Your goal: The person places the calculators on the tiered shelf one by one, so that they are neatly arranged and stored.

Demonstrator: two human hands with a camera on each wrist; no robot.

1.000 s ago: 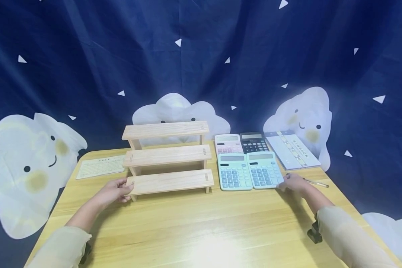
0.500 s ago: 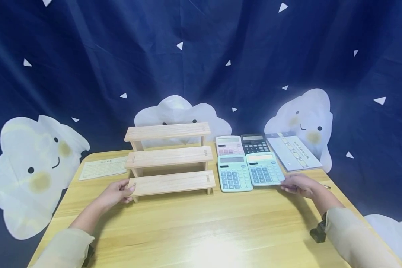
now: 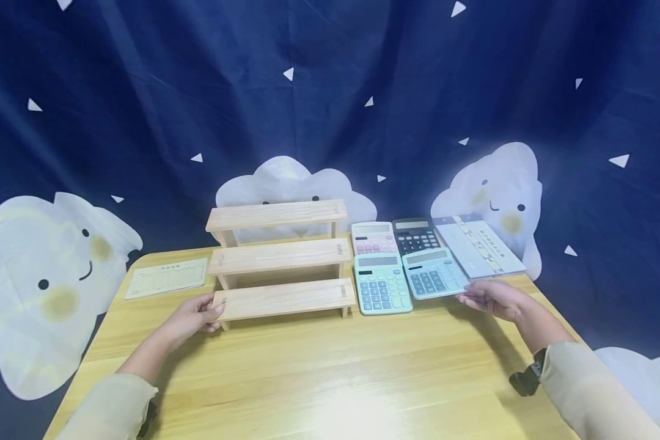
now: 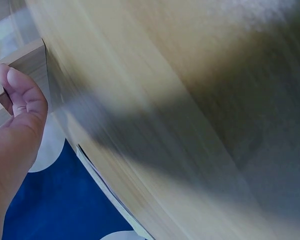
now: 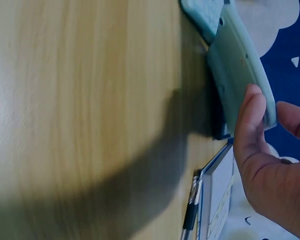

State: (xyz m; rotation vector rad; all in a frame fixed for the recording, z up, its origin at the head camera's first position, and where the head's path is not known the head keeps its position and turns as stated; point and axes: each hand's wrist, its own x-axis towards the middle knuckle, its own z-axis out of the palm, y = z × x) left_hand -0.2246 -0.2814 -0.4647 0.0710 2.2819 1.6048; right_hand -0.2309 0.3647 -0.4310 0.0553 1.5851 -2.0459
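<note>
My left hand (image 3: 192, 319) grips the left end of the lowest step of a three-tier wooden stand (image 3: 286, 300); in the left wrist view the fingers (image 4: 27, 92) curl at the wood's edge. On the right, my right hand (image 3: 495, 298) pinches the near right corner of a light-blue calculator (image 3: 434, 276). The right wrist view shows this calculator's underside (image 5: 240, 70), tilted up off the table, with fingers beneath and thumb on the other side. Beside it lies a mint-green calculator (image 3: 383, 287). Behind are a pink-and-white calculator (image 3: 373, 237) and a black calculator (image 3: 416, 237).
A pale notebook (image 3: 478, 247) with a patterned band lies right of the calculators. Near it is a pen (image 5: 191, 212). A printed form (image 3: 167, 278) lies left of the stand on the wooden table (image 3: 308, 366). A dark blue curtain (image 3: 330, 110) hangs behind.
The right hand has taken hold of the light-blue calculator's corner and raised its near edge, so it now tilts. The left hand stays on the stand, which has barely moved.
</note>
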